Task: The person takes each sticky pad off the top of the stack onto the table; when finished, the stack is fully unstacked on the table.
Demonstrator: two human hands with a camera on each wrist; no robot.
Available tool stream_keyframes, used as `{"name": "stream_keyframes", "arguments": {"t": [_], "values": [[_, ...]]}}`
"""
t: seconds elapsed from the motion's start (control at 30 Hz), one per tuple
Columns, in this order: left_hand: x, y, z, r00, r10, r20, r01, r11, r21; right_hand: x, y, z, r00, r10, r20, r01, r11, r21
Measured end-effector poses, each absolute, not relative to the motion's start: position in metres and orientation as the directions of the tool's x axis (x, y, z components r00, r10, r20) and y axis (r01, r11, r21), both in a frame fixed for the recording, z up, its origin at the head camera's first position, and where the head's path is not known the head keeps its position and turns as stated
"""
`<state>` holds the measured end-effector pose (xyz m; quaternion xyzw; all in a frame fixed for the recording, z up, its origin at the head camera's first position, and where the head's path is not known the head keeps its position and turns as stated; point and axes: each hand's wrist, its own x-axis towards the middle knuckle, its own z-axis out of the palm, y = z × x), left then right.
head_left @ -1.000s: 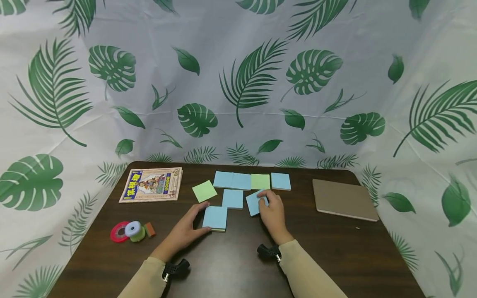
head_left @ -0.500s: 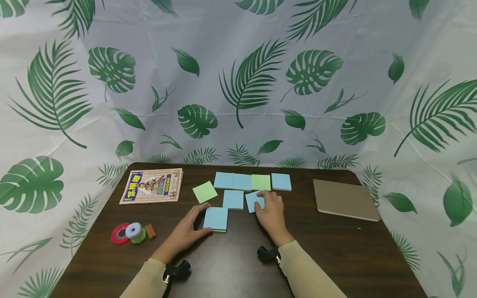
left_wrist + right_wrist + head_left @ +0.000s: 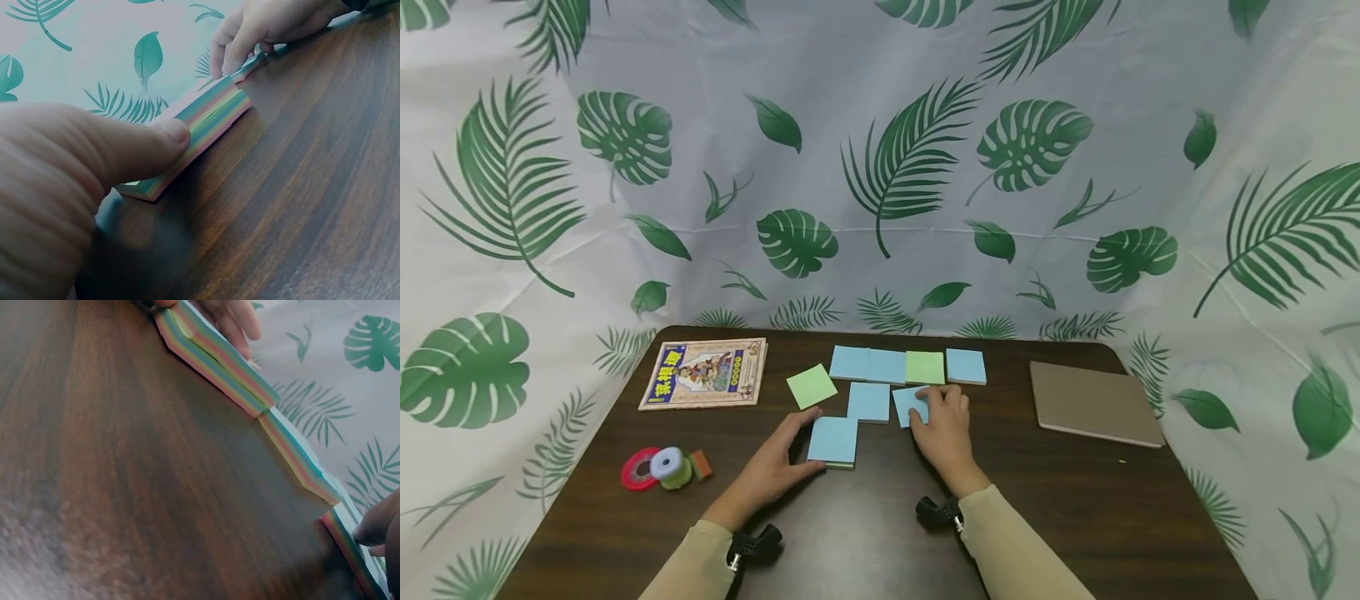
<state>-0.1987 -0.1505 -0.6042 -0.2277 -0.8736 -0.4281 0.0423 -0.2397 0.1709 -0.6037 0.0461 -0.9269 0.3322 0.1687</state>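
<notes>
The left hand [image 3: 772,467] held the near sticky pad [image 3: 832,440], with its thumb and fingers curled around the pad's left side. The right hand [image 3: 946,427] pressed its bent fingers down on a tilted blue pad [image 3: 908,403], at about 2 o'clock from the near sticky pad. More pads [image 3: 887,365] lay in a row at 12 o'clock. All sat on the brown table [image 3: 1075,500].
</notes>
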Motion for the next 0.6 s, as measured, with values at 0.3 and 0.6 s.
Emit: {"name": "stream_keyframes", "arguments": {"t": [0.3,0.6], "values": [[-0.201,-0.146,-0.605,-0.906,0.357,0.229,0.400,0.537,0.743,-0.241,0.172,-0.601,-0.896,0.086,0.436,-0.270,0.674,-0.688],[-0.198,-0.148,-0.605,-0.904,0.359,0.231,0.405,0.548,0.732,-0.234,0.160,-0.599,-0.873,0.041,0.487,-0.422,0.439,-0.793]]}}
